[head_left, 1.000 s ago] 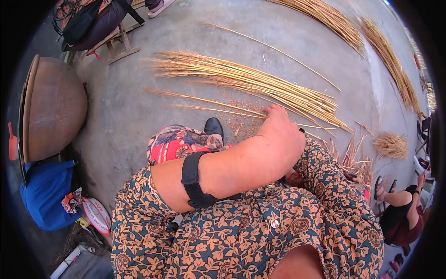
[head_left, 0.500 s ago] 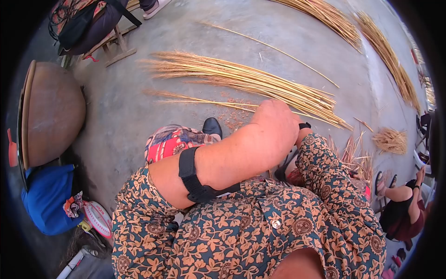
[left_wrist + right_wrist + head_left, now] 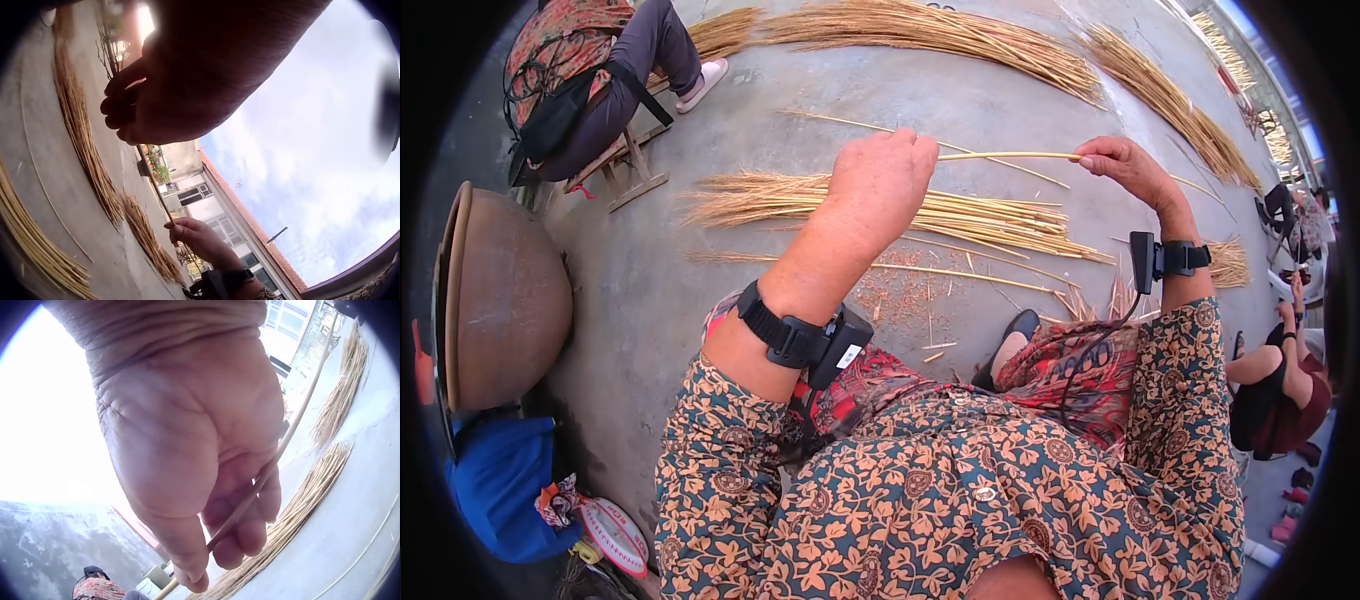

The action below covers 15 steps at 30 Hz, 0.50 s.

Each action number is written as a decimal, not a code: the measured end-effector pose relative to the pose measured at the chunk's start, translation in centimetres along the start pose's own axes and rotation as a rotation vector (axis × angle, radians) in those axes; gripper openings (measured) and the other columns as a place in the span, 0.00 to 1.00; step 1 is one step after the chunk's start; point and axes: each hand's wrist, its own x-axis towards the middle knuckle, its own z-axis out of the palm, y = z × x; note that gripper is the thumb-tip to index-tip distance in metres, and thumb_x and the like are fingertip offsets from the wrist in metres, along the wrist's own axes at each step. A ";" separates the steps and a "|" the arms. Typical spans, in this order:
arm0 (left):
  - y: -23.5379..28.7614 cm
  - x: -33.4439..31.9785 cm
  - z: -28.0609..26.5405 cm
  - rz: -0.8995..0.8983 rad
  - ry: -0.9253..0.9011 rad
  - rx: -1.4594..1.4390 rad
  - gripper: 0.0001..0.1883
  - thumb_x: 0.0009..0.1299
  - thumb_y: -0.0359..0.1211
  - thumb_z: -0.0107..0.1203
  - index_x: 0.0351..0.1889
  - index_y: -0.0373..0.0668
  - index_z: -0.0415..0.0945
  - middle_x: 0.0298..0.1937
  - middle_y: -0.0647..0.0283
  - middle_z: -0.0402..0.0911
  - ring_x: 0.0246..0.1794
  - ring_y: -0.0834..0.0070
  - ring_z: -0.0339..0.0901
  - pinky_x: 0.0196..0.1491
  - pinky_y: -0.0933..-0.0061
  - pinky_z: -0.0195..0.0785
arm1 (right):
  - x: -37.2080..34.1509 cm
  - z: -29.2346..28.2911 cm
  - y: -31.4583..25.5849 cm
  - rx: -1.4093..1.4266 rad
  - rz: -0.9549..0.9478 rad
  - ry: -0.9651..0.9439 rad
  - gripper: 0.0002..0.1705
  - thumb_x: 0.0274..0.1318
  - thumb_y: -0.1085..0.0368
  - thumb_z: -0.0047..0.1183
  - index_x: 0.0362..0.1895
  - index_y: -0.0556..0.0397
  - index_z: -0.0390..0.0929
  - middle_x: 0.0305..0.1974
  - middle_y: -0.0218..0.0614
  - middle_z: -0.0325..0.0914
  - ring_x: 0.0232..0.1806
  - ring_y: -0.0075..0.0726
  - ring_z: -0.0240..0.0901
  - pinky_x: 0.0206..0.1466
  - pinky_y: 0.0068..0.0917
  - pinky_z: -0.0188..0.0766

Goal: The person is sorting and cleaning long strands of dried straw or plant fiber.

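Observation:
A thin pale stalk [image 3: 1010, 155] stretches between the two hands above the floor. My left hand [image 3: 885, 175] grips its left part with curled fingers, back of the hand toward the head view; the left wrist view shows this hand [image 3: 181, 87] dark, with the stalk [image 3: 159, 190] running out below it. Thumb and fingers of my right hand [image 3: 1130, 172] pinch the stalk on the right. In the right wrist view the stalk [image 3: 300, 415] crosses the fingers of this hand [image 3: 187, 437]. Below the hands lies a bundle of stalks [image 3: 970, 218].
More bundles [image 3: 930, 28] lie farther off, another [image 3: 1175, 105] at the upper right. Loose stalks and husk crumbs [image 3: 905, 295] lie near my feet. A large clay basin [image 3: 510, 300] and blue cloth [image 3: 510, 490] are at the left. Two people sit at the sides.
Both hands have risen from near the floor and moved apart, with a stalk between them. The right hand, mostly hidden before, shows fully. The head view takes in more of the far floor.

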 end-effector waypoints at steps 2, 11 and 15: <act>0.3 0.5 0.2 0.032 0.085 -0.060 0.03 0.66 0.32 0.50 0.33 0.44 0.70 0.32 0.60 0.76 0.35 0.59 0.76 0.34 0.60 0.70 | -1.9 -0.1 -1.3 -0.060 -0.034 0.088 0.18 0.58 0.55 0.56 0.47 0.52 0.79 0.36 0.29 0.78 0.39 0.26 0.70 0.45 0.24 0.68; 3.8 2.9 -0.1 0.171 0.193 -0.212 0.04 0.65 0.33 0.52 0.35 0.45 0.71 0.33 0.60 0.77 0.33 0.60 0.77 0.31 0.61 0.70 | -3.2 5.1 -10.7 -0.335 -0.356 0.304 0.15 0.58 0.57 0.55 0.46 0.47 0.78 0.34 0.40 0.78 0.32 0.36 0.73 0.38 0.29 0.69; 4.1 4.6 -0.6 0.421 0.652 -0.244 0.10 0.63 0.31 0.55 0.42 0.44 0.73 0.33 0.59 0.78 0.30 0.60 0.76 0.31 0.64 0.70 | -3.5 4.7 -8.4 -0.244 -0.355 0.377 0.12 0.58 0.58 0.54 0.41 0.51 0.80 0.28 0.38 0.77 0.28 0.35 0.72 0.33 0.29 0.69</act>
